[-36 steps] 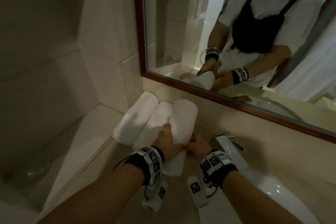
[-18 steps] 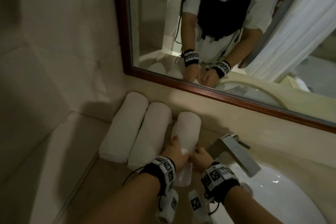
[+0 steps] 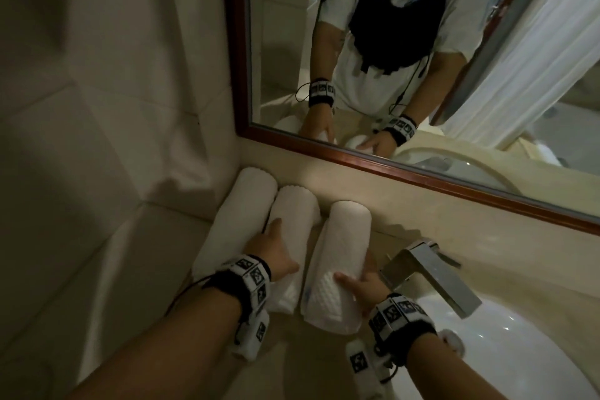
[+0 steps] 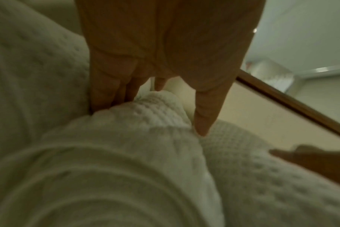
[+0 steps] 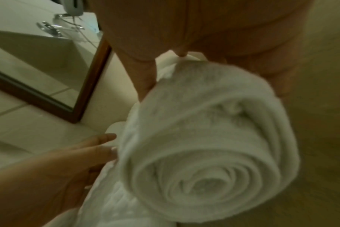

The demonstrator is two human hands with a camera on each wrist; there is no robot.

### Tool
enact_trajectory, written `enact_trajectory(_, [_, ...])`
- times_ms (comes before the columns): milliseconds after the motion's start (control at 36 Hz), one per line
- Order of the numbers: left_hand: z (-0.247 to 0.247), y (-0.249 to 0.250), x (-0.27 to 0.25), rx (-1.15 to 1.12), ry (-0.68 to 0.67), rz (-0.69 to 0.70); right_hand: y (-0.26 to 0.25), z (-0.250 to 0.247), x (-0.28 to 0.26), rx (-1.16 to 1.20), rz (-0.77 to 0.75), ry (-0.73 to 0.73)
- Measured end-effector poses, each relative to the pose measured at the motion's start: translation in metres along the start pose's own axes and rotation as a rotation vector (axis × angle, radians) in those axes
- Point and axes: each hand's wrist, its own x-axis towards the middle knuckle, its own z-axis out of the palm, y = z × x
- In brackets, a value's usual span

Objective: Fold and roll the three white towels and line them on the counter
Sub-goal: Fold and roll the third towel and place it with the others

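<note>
Three rolled white towels lie side by side on the beige counter, pointing at the mirror. The left towel and the middle towel touch; the right towel lies a small gap away. My left hand rests on the middle towel with straight fingers in the gap beside the left towel and the thumb on the other side. My right hand grips the right towel near its front end, thumb over the top, fingers down its right side.
A chrome faucet and the white sink sit just right of my right hand. The wood-framed mirror runs along the back of the counter. A tiled wall closes the left side.
My left hand has left the right towel and moved left onto the middle towel. The right towel now lies on the counter with only my right hand on it.
</note>
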Motion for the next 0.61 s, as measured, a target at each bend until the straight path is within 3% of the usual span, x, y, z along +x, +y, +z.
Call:
enact_trajectory(83, [0.004, 0.002, 0.001, 0.021, -0.031, -0.026, 0.007, 0.000, 0.002, 0.056, 0.071, -0.028])
enact_trajectory(250, [0.019, 0.002, -0.002, 0.019, 0.072, 0.130, -0.004, 0.018, 0.002, 0.073, -0.141, -0.061])
enact_trajectory(389, [-0.003, -0.005, -0.001, 0.055, 0.038, 0.179, -0.005, 0.025, 0.005, 0.132, -0.160, -0.073])
enact_trajectory(472, [-0.038, -0.014, -0.002, 0.049, 0.268, 0.219, 0.002, 0.022, 0.005, 0.152, -0.153, -0.069])
enact_trajectory(528, [-0.057, -0.038, 0.000, -0.032, 0.408, 0.159, 0.003, 0.020, 0.005, 0.171, -0.169, -0.050])
enact_trajectory(611, [-0.062, -0.077, 0.000, -0.174, 0.289, -0.028, 0.001, 0.022, 0.008, 0.175, -0.173, -0.025])
